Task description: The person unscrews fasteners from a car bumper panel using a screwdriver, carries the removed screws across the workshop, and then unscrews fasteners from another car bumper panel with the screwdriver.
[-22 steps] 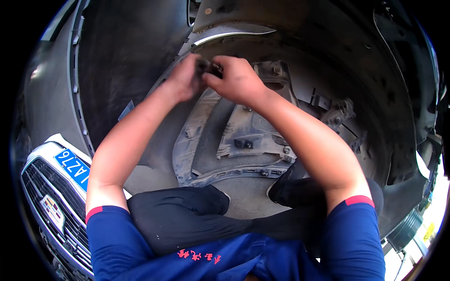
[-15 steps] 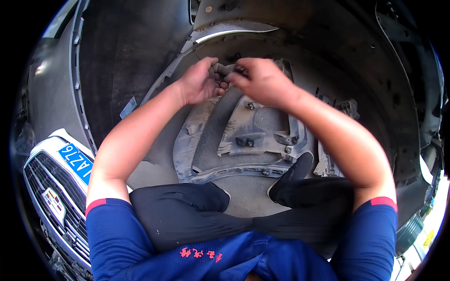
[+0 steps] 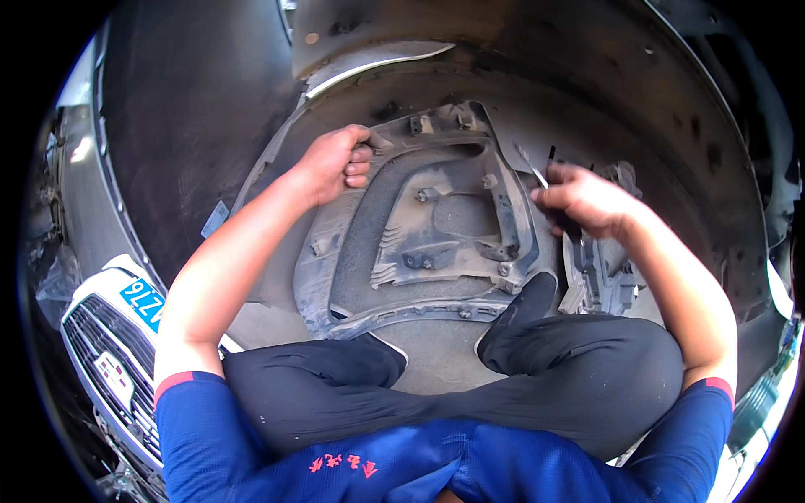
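Observation:
A dusty grey plastic car trim panel [image 3: 402,312] lies on the ground ahead of my feet, with raised ribs, clip seats and a cut-out. Over its upper left corner is my left hand [image 3: 340,163], closed with curled fingers. What it pinches, if anything, is hidden. Off the panel's right edge, my right hand [image 3: 587,201] is closed round a thin tool with a bright metal shaft [image 3: 533,168]. Its dark handle is mostly covered by the fingers, so its exact kind cannot be told.
Large dark curved panels [image 3: 201,109] stand at the left and far side. A white-edged car grille [image 3: 101,352] with a blue plate [image 3: 141,300] is at the left. Grey plastic parts [image 3: 605,272] lie right of the panel. My shoe [image 3: 530,303] is close to its lower right corner.
My hands were together over the panel's far end and have moved apart. The right went right and nearer me, its metal-shafted tool now showing; the left moved slightly left and closed.

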Action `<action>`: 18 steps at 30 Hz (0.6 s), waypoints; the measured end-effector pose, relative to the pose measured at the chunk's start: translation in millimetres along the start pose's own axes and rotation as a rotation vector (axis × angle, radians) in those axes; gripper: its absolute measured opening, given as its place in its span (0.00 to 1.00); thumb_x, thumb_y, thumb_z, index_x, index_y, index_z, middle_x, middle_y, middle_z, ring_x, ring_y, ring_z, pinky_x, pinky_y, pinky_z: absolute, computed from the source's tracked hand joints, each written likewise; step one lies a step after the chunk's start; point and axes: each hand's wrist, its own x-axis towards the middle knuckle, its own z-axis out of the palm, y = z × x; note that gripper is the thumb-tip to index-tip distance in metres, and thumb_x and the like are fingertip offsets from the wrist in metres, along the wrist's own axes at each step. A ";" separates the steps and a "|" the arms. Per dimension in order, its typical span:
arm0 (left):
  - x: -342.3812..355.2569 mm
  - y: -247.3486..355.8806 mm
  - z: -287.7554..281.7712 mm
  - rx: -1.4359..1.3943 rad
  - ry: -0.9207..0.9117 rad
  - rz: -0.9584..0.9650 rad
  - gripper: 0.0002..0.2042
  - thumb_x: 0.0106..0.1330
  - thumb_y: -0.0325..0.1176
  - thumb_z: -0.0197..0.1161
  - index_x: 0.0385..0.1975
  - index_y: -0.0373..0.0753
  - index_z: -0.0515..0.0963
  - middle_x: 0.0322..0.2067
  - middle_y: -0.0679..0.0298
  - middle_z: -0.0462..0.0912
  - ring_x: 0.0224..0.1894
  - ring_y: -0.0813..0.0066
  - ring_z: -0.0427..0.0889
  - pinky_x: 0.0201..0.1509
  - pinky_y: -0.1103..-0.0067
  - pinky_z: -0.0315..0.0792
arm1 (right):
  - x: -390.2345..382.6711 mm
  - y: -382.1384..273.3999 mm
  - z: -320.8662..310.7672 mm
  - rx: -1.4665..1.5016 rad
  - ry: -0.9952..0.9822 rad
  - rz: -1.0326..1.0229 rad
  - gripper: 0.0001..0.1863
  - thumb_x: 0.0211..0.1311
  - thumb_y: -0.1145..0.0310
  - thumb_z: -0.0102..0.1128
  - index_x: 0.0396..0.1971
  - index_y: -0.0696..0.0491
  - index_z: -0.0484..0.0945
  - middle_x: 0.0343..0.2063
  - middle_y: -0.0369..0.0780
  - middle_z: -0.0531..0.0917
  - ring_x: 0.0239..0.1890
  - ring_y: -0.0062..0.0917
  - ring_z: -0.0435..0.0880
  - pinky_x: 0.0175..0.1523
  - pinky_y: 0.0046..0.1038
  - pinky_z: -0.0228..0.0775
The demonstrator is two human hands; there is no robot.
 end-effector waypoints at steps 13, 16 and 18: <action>85.7 36.6 86.5 0.101 0.032 0.350 0.10 0.74 0.34 0.53 0.48 0.37 0.72 0.20 0.76 0.58 0.19 0.85 0.55 0.22 0.83 0.53 | 81.1 15.9 -48.8 -0.105 0.544 -0.616 0.27 0.69 0.57 0.59 0.60 0.60 0.75 0.38 0.44 0.87 0.44 0.26 0.84 0.53 0.27 0.73; 116.0 40.2 117.1 0.045 0.157 0.439 0.07 0.71 0.35 0.58 0.35 0.40 0.70 0.19 0.72 0.61 0.18 0.82 0.58 0.20 0.79 0.56 | 96.9 13.9 -56.1 -0.129 0.600 -0.684 0.27 0.69 0.56 0.58 0.59 0.60 0.76 0.43 0.47 0.86 0.48 0.32 0.84 0.56 0.30 0.72; 129.6 46.4 124.0 -0.024 0.235 0.439 0.07 0.71 0.34 0.58 0.33 0.40 0.69 0.19 0.72 0.62 0.18 0.82 0.58 0.20 0.79 0.56 | 90.9 2.2 -51.3 -0.189 0.626 -0.710 0.27 0.69 0.55 0.57 0.58 0.60 0.76 0.51 0.51 0.84 0.54 0.38 0.82 0.60 0.32 0.71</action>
